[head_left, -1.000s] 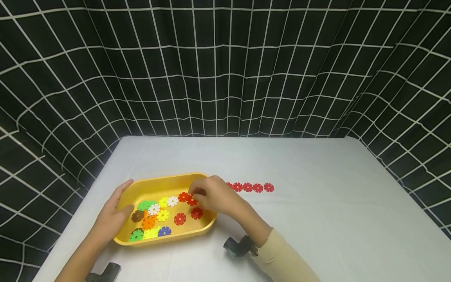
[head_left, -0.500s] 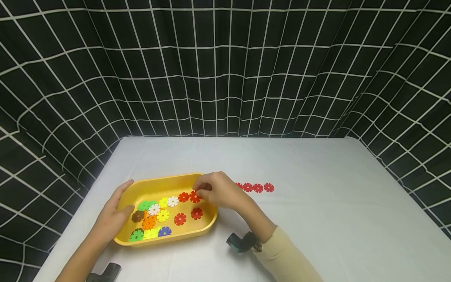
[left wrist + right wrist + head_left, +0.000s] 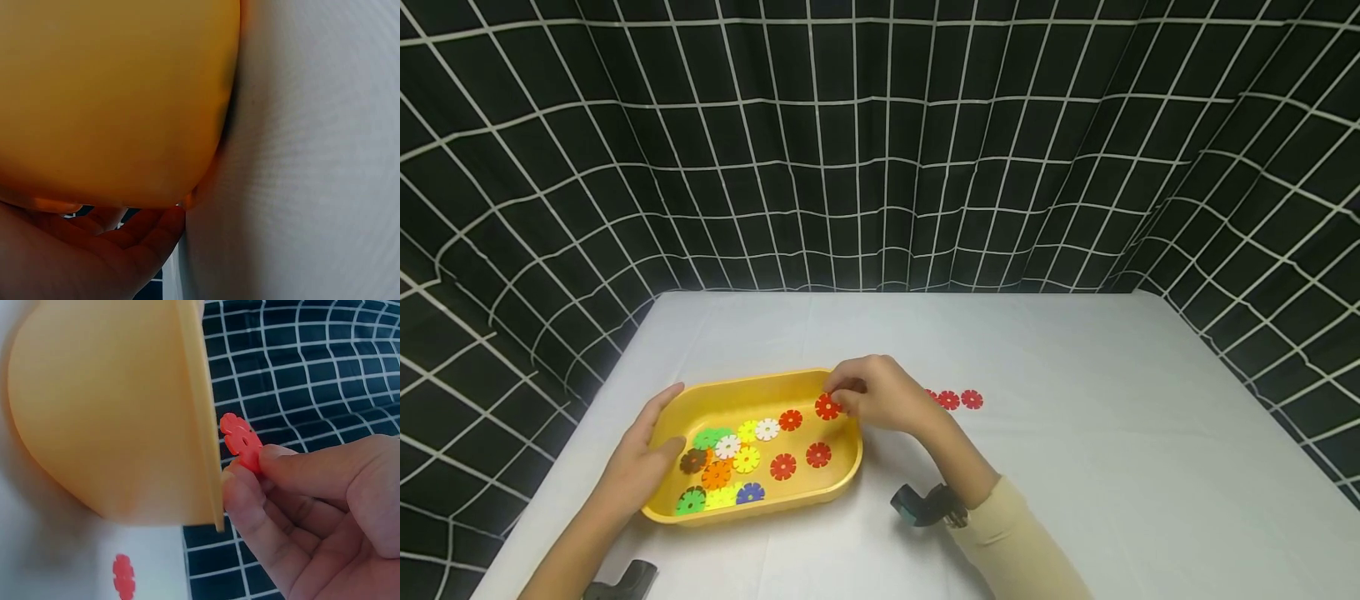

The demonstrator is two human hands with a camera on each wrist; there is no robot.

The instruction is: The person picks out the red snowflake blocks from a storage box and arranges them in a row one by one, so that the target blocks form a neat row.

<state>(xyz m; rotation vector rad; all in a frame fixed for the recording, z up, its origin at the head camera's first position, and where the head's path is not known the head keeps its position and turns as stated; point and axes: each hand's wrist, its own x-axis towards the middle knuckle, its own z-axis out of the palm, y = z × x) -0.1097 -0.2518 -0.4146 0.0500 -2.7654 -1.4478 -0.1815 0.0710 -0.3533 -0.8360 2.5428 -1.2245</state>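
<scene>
In the head view, my right hand [image 3: 880, 394] pinches a red notched plastic disc [image 3: 827, 407] over the right end of a yellow plastic tray [image 3: 760, 503]. The right wrist view shows that red disc [image 3: 242, 440] between thumb and fingertip, just past the tray's rim. My left hand [image 3: 637, 458] holds the tray's left end, thumb over the rim and fingers along the outer wall. In the tray lie more notched discs: red ones [image 3: 783, 466], plus white, yellow, orange, green, brown and blue ones to the left.
On the white-covered table [image 3: 1075, 467], a row of red discs [image 3: 949, 400] runs right of the tray, partly hidden behind my right hand. A black wrist device [image 3: 925, 505] is by my right wrist, another [image 3: 625, 581] near my left. Black gridded curtain [image 3: 880, 150] surrounds the table.
My right hand has lifted the red disc from among the others and moved right and away, toward the tray's far right rim. My left hand and the tray stay put.
</scene>
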